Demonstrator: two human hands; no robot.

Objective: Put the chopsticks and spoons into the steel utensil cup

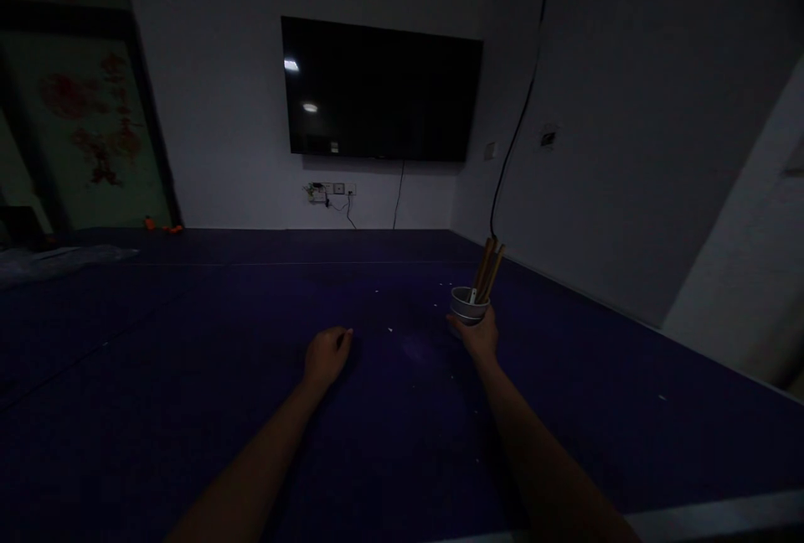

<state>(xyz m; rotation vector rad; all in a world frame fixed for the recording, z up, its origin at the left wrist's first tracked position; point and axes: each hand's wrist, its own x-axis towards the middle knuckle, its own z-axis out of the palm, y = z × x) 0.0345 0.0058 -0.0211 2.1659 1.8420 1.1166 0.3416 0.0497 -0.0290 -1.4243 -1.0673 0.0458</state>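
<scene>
A grey cup (461,306) with a pale rim is gripped by my right hand (481,338), thumb on its near left side and palm at its right. Several brown sticks (488,271) lean to the right out of the cup, along with a small white piece (473,296) whose kind I cannot make out. The cup is close to upright; my hand hides its lower part. To the left, my left hand (327,353) rests low over the dark blue surface (383,417), fingers curled closed, with nothing seen in them.
Small white scraps (390,329) dot the blue surface. A clear plastic sheet (63,258) and orange objects (172,230) lie at the far left. A television (383,90) hangs on the back wall above sockets and cables. A black cable (518,124) runs down the right wall.
</scene>
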